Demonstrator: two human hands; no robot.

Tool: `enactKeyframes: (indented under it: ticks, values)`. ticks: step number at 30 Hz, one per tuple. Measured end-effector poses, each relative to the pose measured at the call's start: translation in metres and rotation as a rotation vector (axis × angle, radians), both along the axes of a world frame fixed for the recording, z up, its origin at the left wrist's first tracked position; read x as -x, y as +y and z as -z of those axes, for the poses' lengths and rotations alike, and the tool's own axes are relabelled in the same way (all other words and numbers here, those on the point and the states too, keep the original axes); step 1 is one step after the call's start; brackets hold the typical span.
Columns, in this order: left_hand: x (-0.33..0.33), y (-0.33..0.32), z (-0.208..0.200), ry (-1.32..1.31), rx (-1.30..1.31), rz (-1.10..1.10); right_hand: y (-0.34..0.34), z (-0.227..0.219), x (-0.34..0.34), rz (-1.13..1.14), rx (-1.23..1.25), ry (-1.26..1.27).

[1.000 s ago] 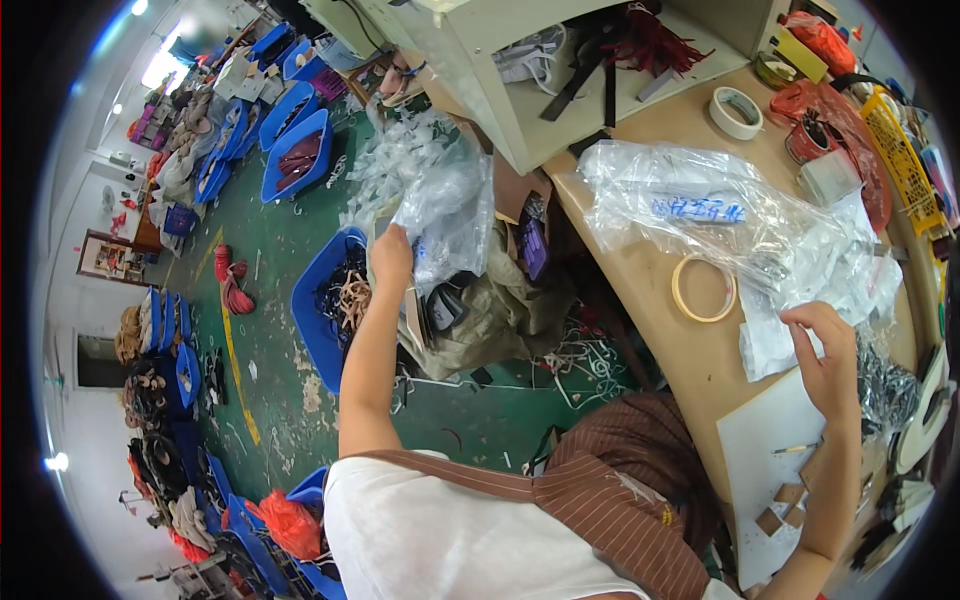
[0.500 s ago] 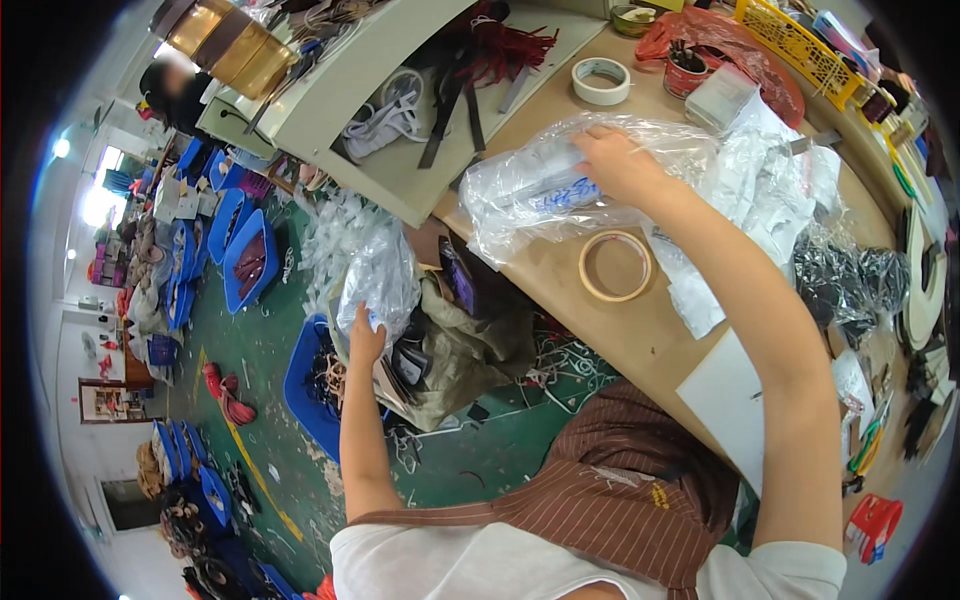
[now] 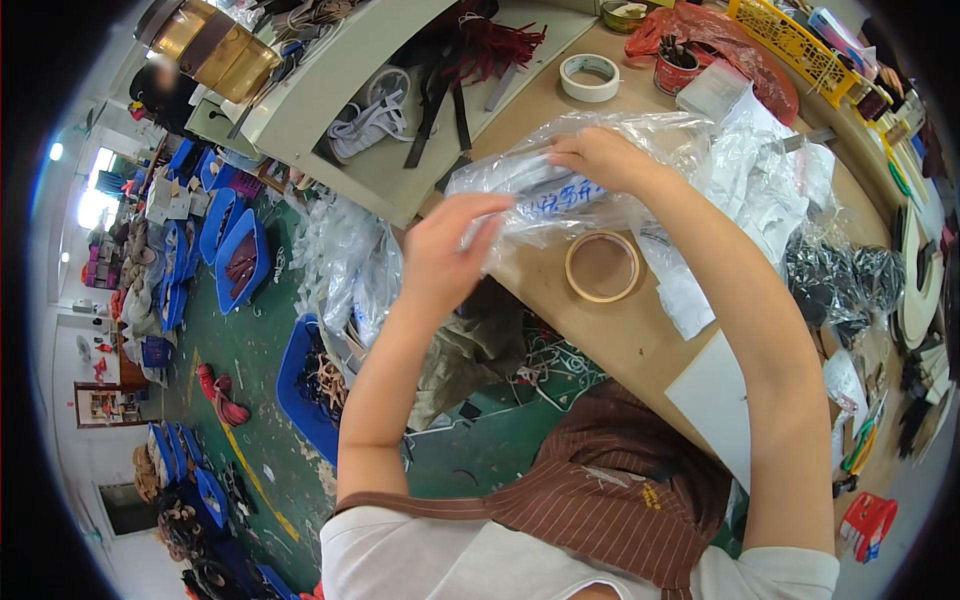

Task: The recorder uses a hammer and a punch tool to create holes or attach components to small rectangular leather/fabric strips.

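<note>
On the brown table lies a clear plastic bag (image 3: 545, 205) with white contents and blue handwriting. My right hand (image 3: 605, 160) is closed at its upper edge, with the fingertips pinching the plastic. My left hand (image 3: 455, 250) is at the bag's left end, slightly blurred, fingers and thumb apart; whether it touches the plastic I cannot tell. Just below the bag a roll of tan tape (image 3: 603, 267) lies flat. Crumpled white papers and plastic (image 3: 745, 180) adjoin the bag's right side.
A white tape roll (image 3: 590, 78) and a red tin (image 3: 677, 68) sit farther back. The beige cabinet (image 3: 330, 75) borders the table at left. Below hang bunched clear bags (image 3: 345, 255), beside a blue bin (image 3: 310, 390) on the green floor. A white board (image 3: 712, 400) lies near my right arm.
My left hand has left the clear bags beside the table and risen up and right to the bag's end. My right hand has shifted slightly left and down along the bag.
</note>
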State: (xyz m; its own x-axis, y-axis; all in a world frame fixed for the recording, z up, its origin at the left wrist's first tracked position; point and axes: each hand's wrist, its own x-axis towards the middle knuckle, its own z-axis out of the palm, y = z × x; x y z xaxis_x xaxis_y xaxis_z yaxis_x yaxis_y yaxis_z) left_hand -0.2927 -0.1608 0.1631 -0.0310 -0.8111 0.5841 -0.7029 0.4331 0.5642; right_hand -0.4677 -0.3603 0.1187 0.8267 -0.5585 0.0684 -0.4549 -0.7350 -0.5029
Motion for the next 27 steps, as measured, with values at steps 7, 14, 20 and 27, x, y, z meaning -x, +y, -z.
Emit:
enactKeyframes:
  ticks: [7,14,20,27]
  values:
    - [0.016,-0.032,0.042,-0.809,-0.420,-0.006,0.021,-0.004,-0.014,0.275,0.097,-0.385]
    - [0.023,-0.047,0.059,-0.596,0.018,-0.232,0.018,-0.024,-0.007,0.257,-0.014,-0.241]
    - [0.038,-0.066,0.057,-0.510,-0.096,-0.265,-0.018,-0.001,0.021,0.036,-0.012,-0.540]
    - [0.018,-0.083,0.056,-0.413,-0.240,-0.273,-0.023,-0.020,0.022,0.012,0.123,-0.333]
